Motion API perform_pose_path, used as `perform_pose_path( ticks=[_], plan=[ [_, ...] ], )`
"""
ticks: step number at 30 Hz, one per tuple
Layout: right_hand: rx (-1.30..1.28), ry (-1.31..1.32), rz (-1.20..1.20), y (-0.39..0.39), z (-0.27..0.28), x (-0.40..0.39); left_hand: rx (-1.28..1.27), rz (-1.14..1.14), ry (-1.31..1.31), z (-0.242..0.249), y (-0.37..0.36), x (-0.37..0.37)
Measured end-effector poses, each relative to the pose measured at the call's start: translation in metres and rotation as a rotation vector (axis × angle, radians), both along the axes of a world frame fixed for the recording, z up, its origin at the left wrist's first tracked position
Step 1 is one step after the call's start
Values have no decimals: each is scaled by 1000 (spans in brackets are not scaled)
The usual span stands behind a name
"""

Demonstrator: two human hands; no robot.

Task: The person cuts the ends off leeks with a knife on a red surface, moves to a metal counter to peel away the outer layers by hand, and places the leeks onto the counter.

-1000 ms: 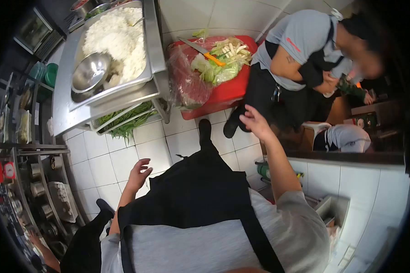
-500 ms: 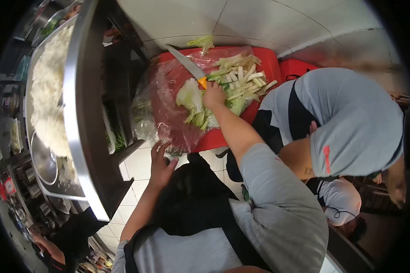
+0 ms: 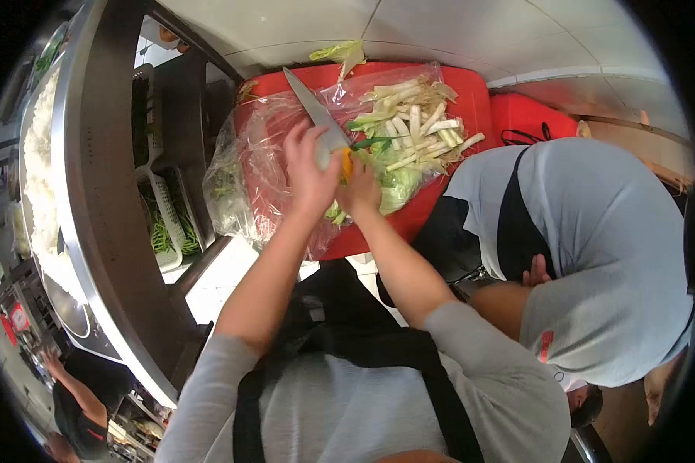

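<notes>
On the red surface [image 3: 274, 220] a large kitchen knife [image 3: 307, 96] points away to the upper left, its blade lying over clear plastic. My right hand [image 3: 361, 190] is closed around its orange handle [image 3: 346, 165]. My left hand [image 3: 310, 170] is beside the blade, its fingers curled over a pale lettuce leaf [image 3: 332, 142], which is mostly hidden. To the right, cut white leek stalks with roots [image 3: 421, 127] are heaped. More lettuce in plastic [image 3: 400, 187] lies just beyond my right hand.
A clear plastic bag [image 3: 228, 189] hangs over the left edge. On the left a metal shelf [image 3: 104, 185] carries a tray of white rice [image 3: 42, 177], with green beans [image 3: 164, 224] below. A co-worker [image 3: 594, 247] bends close on my right. A loose leaf [image 3: 338, 52] rests against the tiled wall.
My left hand has come up from the near edge of the red surface onto the lettuce leaf beside the knife. My right hand stays at the knife's handle. The view has shifted slightly.
</notes>
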State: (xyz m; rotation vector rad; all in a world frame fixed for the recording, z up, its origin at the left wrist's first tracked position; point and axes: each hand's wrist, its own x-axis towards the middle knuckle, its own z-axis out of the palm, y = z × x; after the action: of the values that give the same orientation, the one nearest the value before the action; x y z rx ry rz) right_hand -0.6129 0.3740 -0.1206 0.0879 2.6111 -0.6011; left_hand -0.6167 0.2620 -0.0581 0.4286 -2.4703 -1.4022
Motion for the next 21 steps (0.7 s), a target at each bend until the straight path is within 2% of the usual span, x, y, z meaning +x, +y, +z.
perform_pose_path(
  ticks=[3,8,11,13,15,17,19,21],
  plan=[
    [-80,83,-4,23,16,37,-178,-65,143,-28,12,-87],
    [-174,157,122,74,24,110,-476,-221,-346,-76,16,-183],
    [-204,104,134,91,31,142,139,-345,-344,-128,-7,-209],
    [-219,52,121,100,40,155,-176,-202,3,-80,-10,-183],
    [-191,63,165,107,37,163,-57,-93,112,-10,-14,-137],
    [-194,58,229,112,38,165,-118,-29,195,31,-19,-94],
    [-191,52,265,110,36,164,-156,-3,147,44,-27,-56],
    [-203,38,295,105,33,165,-180,-78,28,27,-37,-29]
  ],
)
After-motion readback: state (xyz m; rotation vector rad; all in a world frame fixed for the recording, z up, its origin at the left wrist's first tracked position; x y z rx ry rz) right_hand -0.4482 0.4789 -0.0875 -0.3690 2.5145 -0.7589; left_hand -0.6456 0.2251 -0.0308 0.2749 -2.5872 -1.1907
